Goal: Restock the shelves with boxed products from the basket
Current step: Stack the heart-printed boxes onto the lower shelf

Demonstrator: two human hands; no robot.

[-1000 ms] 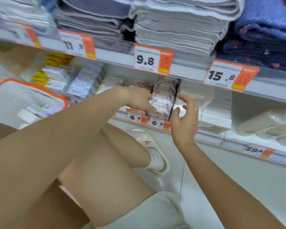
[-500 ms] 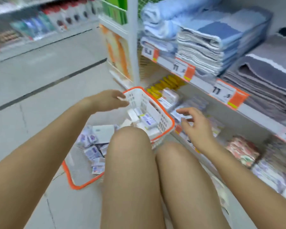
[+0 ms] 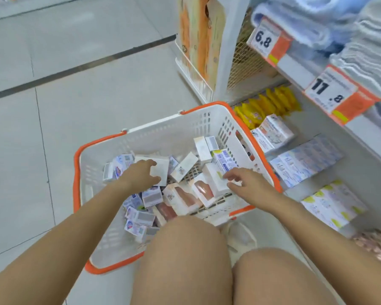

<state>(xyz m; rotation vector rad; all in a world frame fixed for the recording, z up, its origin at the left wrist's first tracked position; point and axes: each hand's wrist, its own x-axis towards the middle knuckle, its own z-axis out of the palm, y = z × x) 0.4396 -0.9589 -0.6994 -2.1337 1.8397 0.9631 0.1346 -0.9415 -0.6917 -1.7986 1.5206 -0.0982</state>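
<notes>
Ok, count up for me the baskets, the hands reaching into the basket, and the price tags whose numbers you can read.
Baskets: 1, the white basket with the orange rim
Hands in the basket: 2, the left hand and the right hand
Readable price tags: 2, the 6.8 tag and the 11.8 tag
Total: 5

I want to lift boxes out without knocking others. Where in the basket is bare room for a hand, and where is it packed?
The basket floor is bare along its left wall and near corner. Boxes crowd the middle and right, where the left hand rests on a white box and the right hand reaches.
</notes>
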